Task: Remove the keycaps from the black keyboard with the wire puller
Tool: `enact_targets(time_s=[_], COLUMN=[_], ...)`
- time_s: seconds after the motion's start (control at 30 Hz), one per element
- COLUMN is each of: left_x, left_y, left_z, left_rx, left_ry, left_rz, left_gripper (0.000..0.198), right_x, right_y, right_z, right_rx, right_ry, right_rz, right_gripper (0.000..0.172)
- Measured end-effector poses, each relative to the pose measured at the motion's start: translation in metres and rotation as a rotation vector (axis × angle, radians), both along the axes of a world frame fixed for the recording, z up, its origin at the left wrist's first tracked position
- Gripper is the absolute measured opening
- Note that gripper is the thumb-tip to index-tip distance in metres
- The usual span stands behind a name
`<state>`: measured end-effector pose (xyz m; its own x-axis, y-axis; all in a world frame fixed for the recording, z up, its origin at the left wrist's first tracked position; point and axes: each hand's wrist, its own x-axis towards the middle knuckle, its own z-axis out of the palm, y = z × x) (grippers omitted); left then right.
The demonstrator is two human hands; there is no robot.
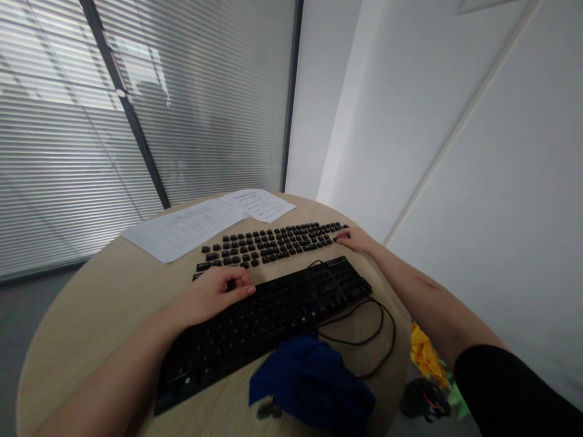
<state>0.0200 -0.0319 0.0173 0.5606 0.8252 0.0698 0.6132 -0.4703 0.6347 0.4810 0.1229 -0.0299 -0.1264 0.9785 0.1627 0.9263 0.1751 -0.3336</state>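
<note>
A black keyboard (273,309) lies slantwise across the round table, its cable (392,334) looping off to the right. Behind it, loose black keycaps (273,243) are spread out in rows. My left hand (218,294) rests at the keyboard's back edge with its fingers curled and the thumb against that edge. Anything inside the curl is hidden in shadow. At the right end of the rows, my right hand (353,238) pinches with its fingertips at a small black keycap (337,239). A crumpled dark blue cloth (310,382) lies in front of the keyboard.
Printed papers (182,227) lie on the far left part of the wooden table (82,340). A white wall (478,152) rises close on the right, and a glass partition with blinds (218,109) stands behind. Yellow material (427,355) and a dark object (426,399) are on the floor.
</note>
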Motion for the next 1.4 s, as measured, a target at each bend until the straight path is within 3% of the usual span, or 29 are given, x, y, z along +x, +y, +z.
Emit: enact_targets(time_s=[0.33, 0.53, 0.77, 0.83, 0.9, 1.07, 1.3, 1.4], left_x=[-0.002, -0.004, 0.000, 0.000, 0.000, -0.004, -0.009, -0.008], left_y=[0.001, 0.003, 0.001, 0.002, 0.004, 0.009, 0.016, 0.015], left_z=[0.000, -0.002, 0.006, 0.005, 0.003, -0.002, -0.007, -0.006], left_rx=[-0.014, -0.009, -0.010, -0.011, -0.004, 0.001, -0.009, 0.100], left_ry=[0.013, 0.031, 0.040, 0.043, 0.041, 0.034, 0.093, 0.176], left_rz=[0.003, -0.021, -0.021, -0.019, -0.010, 0.034, 0.048, 0.036], left_gripper=[0.041, 0.042, 0.039, 0.039, 0.040, 0.039, 0.036, 0.033], right_x=[0.003, 0.005, 0.012, 0.010, 0.009, 0.003, -0.016, -0.021], right_y=[0.003, -0.012, -0.073, -0.095, -0.116, -0.156, -0.194, -0.202], right_z=[-0.003, 0.009, 0.033, 0.040, 0.046, 0.050, 0.025, 0.016], right_rx=[0.035, 0.164, 0.334, 0.351, 0.343, 0.211, 0.113, 0.048], right_ry=[0.074, 0.232, 0.598, 0.912, 1.090, 1.138, 1.222, 1.189], right_rz=[0.038, -0.019, -0.125, -0.089, -0.051, -0.101, -0.222, -0.204], right_gripper=[0.018, 0.014, 0.069, 0.067, 0.062, 0.060, 0.050, 0.054])
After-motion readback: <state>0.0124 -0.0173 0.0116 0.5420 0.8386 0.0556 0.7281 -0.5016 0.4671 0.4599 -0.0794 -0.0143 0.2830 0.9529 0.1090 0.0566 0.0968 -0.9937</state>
